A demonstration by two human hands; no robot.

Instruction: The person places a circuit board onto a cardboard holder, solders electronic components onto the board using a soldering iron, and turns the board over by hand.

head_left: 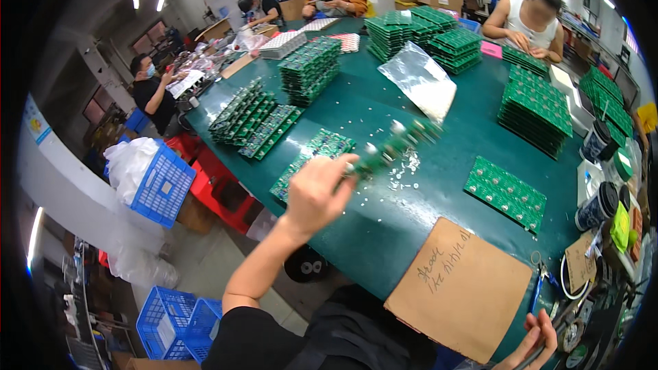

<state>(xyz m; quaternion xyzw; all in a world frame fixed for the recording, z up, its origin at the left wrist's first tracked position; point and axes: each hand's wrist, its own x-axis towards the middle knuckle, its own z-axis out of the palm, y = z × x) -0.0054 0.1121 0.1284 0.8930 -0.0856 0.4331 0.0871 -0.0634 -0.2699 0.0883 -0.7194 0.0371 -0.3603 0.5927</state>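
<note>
My left hand (pixel 319 190) is closed on the end of a green circuit board panel (pixel 394 151), raised above the table and tilted edge-on. Motion smears the panel, and pale parts stick up from it. Beneath the hand a populated circuit board (pixel 317 154) lies on the table. Small white pieces (pixel 406 170) are scattered just past the held panel. At the lower right, my right hand (pixel 538 344) has curled fingers beside a thin dark cord or handle; what it grips is partly out of view. Blue-handled pliers (pixel 540 284) lie close to it.
A cardboard sheet (pixel 459 288) covers the near table edge. Stacked boards (pixel 310 68) stand left, others (pixel 534 109) right, with a single green panel (pixel 506 193) nearer. A clear plastic bag (pixel 419 82) lies in the middle. Dark cups (pixel 598 205) line the right. Other people work around the table.
</note>
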